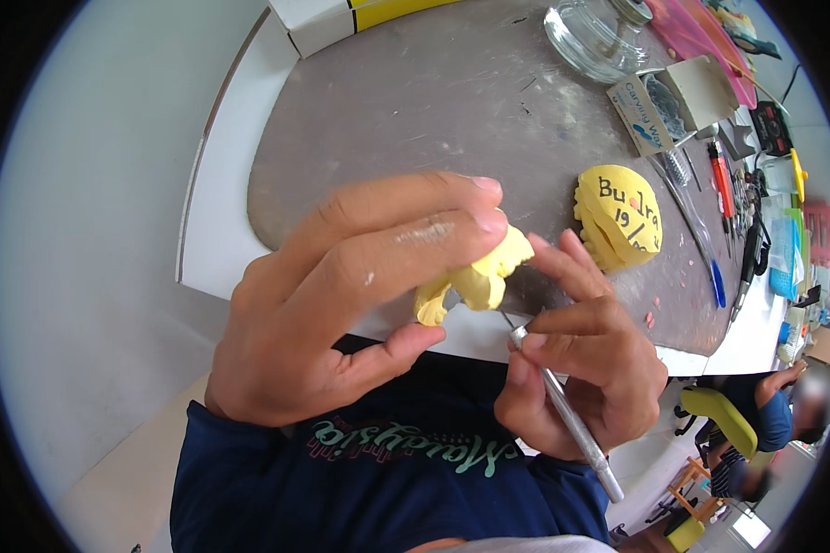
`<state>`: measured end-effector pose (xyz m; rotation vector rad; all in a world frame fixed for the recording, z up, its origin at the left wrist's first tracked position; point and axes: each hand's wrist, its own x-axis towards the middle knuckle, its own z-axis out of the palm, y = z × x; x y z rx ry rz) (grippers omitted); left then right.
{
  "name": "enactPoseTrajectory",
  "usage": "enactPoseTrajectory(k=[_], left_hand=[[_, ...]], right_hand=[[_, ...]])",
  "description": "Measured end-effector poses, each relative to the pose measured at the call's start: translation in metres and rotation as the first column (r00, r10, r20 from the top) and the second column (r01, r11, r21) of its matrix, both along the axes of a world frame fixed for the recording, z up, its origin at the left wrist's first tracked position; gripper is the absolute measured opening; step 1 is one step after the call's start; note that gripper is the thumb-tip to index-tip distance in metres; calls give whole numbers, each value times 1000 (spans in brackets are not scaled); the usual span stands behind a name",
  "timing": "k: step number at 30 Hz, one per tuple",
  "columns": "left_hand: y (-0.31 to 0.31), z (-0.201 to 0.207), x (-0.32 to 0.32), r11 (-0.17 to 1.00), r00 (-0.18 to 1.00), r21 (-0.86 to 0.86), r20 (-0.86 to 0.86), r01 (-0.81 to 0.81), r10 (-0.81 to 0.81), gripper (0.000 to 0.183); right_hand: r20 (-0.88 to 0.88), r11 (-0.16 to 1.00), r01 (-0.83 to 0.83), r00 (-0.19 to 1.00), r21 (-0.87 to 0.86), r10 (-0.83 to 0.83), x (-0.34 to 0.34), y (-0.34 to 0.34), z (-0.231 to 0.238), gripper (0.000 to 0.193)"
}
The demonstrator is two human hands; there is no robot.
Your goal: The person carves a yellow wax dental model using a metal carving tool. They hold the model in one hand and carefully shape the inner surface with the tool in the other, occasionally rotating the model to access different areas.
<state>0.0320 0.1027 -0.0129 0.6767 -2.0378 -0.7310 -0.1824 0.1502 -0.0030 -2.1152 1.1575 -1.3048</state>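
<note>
My left hand holds up a yellow plaster dental cast, thumb below and fingers above; the fingers hide part of it. In my right hand is a slim metal-handled carving tool, gripped like a pen. Its thin tip points up at the lower edge of the cast; whether it touches I cannot tell. The outer fingers of my right hand reach up beside the cast's right end. A second yellow plaster cast, with black handwriting on its base, rests on the brown mat beyond my right hand.
A round glass vessel with a metal cap, an opened cardboard box and a pink tray stand far right. A toothbrush and several tools lie along the right edge. Another person sits beyond, lower right.
</note>
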Motion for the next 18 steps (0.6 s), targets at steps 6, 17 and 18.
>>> enactPoseTrajectory(k=[6, 17, 18], left_hand=[[-7, -1, 1, 998, 999, -49, -8, 45, -46, 57], [-8, -2, 0, 998, 999, -59, -6, 35, -36, 55], [-9, -2, -1, 997, 999, -60, -8, 42, -43, 55]], right_hand=[[-90, 998, -32, 995, 46, 36, -2, -1, 7, 14], [-131, 990, -48, 989, 130, 65, -4, 1, 11, 18], [-131, 991, -40, 990, 130, 57, -4, 2, 11, 18]])
